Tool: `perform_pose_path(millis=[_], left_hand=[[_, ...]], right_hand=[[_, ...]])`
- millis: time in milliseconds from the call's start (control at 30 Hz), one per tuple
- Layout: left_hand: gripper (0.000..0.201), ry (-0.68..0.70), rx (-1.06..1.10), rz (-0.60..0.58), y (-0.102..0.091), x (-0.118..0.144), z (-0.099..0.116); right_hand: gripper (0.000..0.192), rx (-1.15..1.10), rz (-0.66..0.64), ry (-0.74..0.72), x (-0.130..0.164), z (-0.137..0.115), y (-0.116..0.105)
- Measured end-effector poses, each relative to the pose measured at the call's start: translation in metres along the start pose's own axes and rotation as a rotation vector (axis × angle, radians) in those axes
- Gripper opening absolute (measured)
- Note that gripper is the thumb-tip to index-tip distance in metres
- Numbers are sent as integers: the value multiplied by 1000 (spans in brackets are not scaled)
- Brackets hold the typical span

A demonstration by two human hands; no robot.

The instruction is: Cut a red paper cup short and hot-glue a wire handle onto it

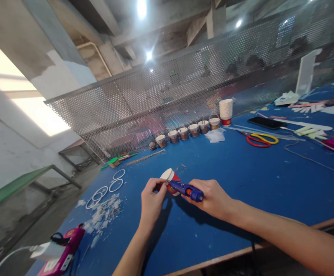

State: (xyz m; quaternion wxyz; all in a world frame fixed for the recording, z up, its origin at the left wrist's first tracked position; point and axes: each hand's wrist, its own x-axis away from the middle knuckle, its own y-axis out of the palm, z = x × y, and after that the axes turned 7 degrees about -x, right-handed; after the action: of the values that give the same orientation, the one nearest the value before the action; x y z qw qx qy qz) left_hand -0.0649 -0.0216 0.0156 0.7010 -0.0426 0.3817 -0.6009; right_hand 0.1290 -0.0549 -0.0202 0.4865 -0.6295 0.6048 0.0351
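My left hand (153, 197) is closed at the rim of a red and white paper cup (172, 176), which tilts over the blue table. In my right hand (211, 195) is a blue hot glue gun (187, 190), gripped by its handle. The gun's tip lies close to the cup's side, near my left fingertips; whether it touches cannot be made out. Part of the cup is hidden behind my fingers and the gun.
Several small brown-wrapped cups (183, 133) line the mesh screen (143, 107), beside a stack of paper cups (226, 111). Scissors (261, 140) and a phone (266, 123) lie at right. White rings (116, 185), scraps (105, 214) and a pink power strip (70, 249) are at left.
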Motion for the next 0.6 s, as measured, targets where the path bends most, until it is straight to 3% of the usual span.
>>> perform_pose_path(millis=[600], left_hand=[[13,10,-14,17,-2,-2,-3]], right_hand=[[24,-25,-9,35,-3,3,-5]])
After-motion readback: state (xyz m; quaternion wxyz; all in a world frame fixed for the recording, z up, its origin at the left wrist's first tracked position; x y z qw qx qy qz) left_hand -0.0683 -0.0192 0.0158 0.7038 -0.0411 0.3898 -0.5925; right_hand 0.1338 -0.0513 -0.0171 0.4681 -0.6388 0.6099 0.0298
